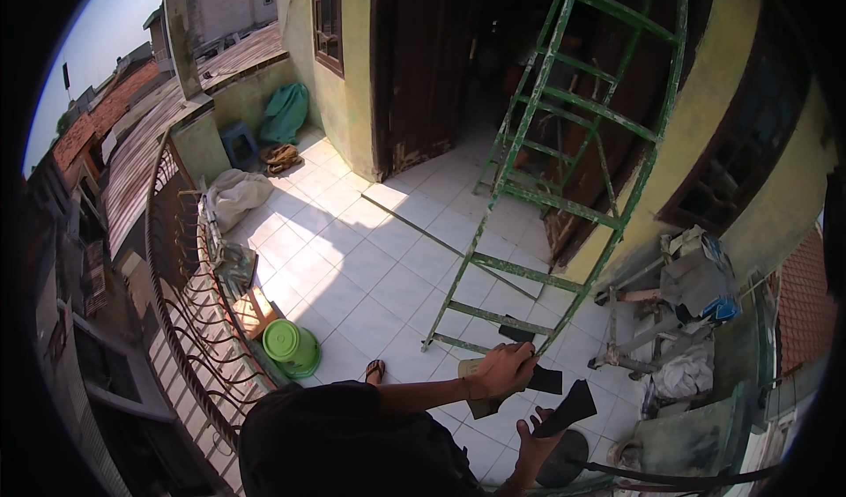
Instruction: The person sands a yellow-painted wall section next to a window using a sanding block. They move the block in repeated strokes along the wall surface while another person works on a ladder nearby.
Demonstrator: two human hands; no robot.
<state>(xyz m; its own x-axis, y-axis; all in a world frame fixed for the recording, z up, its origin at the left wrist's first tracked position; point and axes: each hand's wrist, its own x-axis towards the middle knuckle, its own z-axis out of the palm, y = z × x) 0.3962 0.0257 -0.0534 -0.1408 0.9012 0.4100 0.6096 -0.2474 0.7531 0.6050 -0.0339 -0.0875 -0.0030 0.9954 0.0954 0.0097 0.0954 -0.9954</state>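
My left hand (504,370) is closed on sandpaper, a dark sheet (547,381) with a tan, printed back (477,402) that shows below the wrist. Another dark piece (520,329) sticks out beyond the knuckles. Just below and to the right, my right hand (534,448) grips a separate black strip of sandpaper (573,407), tilted up between thumb and fingers. Beneath that hand is a dark round disc (562,458), with a black hose or rod running off to the right; its kind I cannot make out.
A green metal ladder (526,273) stands ahead on the white tiled floor (348,290). At left are a green bucket (292,348) and a curved iron railing (167,307). A metal frame with grey parts (696,277) stands at right. A long thin strip (410,224) lies by the ladder.
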